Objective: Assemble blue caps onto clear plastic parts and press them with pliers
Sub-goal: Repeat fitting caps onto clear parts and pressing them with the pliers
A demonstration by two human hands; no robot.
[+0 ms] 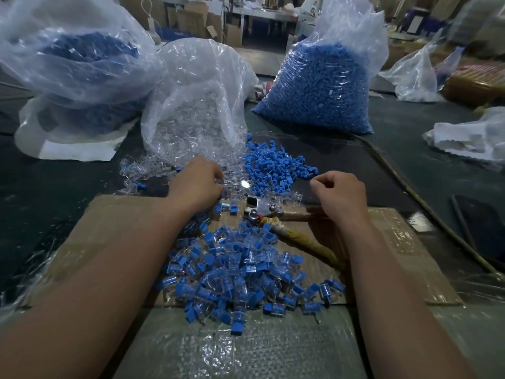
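Just left of the pliers, my left hand pinches one of the clear parts with curled fingers; my right hand, right of the pliers, is curled thumb to forefinger, and I cannot tell if it holds anything. I'd lift one part alone and seat a blue cap from the heap beyond the pliers squarely. The pliers lie on cardboard, finished pieces heaped on their near side, stuffed bags beyond in a workshop.

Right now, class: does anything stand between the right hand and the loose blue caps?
Nothing visible does. The right hand is beside the loose blue caps, only dark mat between them. The pliers lie nearer the person, below that path.
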